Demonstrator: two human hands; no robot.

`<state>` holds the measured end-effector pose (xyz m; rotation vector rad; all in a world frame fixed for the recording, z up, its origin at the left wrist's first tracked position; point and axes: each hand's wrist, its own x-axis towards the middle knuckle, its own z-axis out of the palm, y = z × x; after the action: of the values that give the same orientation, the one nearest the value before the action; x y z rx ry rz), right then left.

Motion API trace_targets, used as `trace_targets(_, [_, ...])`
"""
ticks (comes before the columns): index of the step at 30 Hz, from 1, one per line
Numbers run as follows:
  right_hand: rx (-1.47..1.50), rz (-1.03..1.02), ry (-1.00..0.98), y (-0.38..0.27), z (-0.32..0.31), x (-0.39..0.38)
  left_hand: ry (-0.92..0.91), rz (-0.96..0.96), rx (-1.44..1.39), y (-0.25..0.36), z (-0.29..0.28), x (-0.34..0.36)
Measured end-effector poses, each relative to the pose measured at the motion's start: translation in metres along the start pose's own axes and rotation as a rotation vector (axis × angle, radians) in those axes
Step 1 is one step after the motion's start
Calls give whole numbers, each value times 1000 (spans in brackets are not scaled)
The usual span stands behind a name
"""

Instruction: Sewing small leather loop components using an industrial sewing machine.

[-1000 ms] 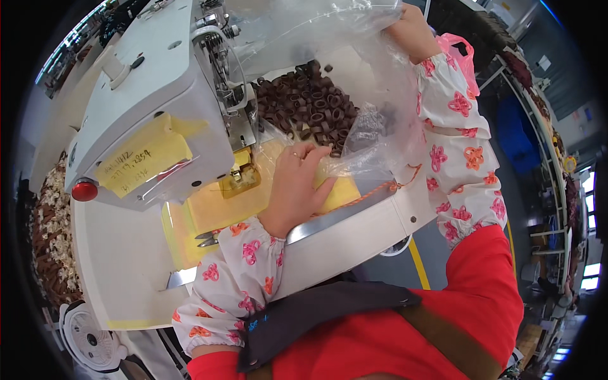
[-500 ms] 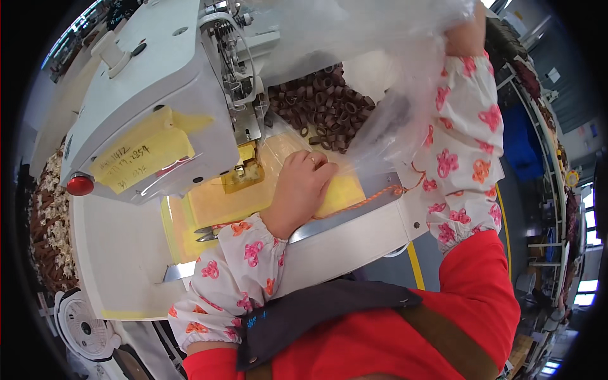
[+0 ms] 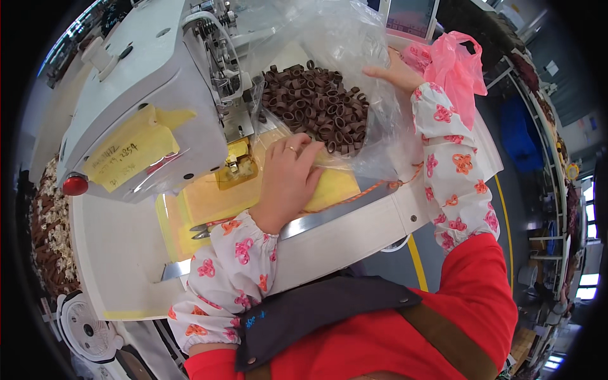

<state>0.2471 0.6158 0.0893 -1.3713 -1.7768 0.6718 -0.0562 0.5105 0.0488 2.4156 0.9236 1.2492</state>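
A clear plastic bag (image 3: pixel 382 123) lies spread on the sewing table, with a heap of small dark-brown rings (image 3: pixel 316 104) inside it. At the bag's near edge rests my left hand (image 3: pixel 286 180), its fingers bent down onto the plastic and closed together; the fingertips are partly hidden. My right hand (image 3: pixel 401 73) is at the bag's far right side, thumb stretched out and apart from the fingers. Under my left hand is a yellow sheet (image 3: pixel 339 189). Scissors (image 3: pixel 201 232) lie beside my left sleeve, and an orange cord (image 3: pixel 373 187) runs along the table's near side.
A white sewing machine (image 3: pixel 136 82) with a red button (image 3: pixel 75 185) stands to the left, its needle area close to the bag. On the right hangs a pink plastic bag (image 3: pixel 457 66). A white fan (image 3: pixel 88 326) is at lower left.
The right hand has come down and leftward from the upper right. The raised plastic has dropped, so more rings and the pink bag show. My left hand has shifted slightly left.
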Motion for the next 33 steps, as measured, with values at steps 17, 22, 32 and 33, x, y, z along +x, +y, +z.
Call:
trace_targets(17, [-150, -267, 636, -63, 5, 44, -212, 152, -9, 1, -5, -10])
trace_targets(22, [-512, -214, 402, -20, 4, 24, -285, 102, -67, 4, -8, -12])
trace_targets(32, [-388, -475, -118, -138, 81, -182, -228, -24, 335, 15, -111, -93])
trace_targets(33, [-381, -476, -138, -137, 91, -192, -218, -56, 360, 11, -117, -103])
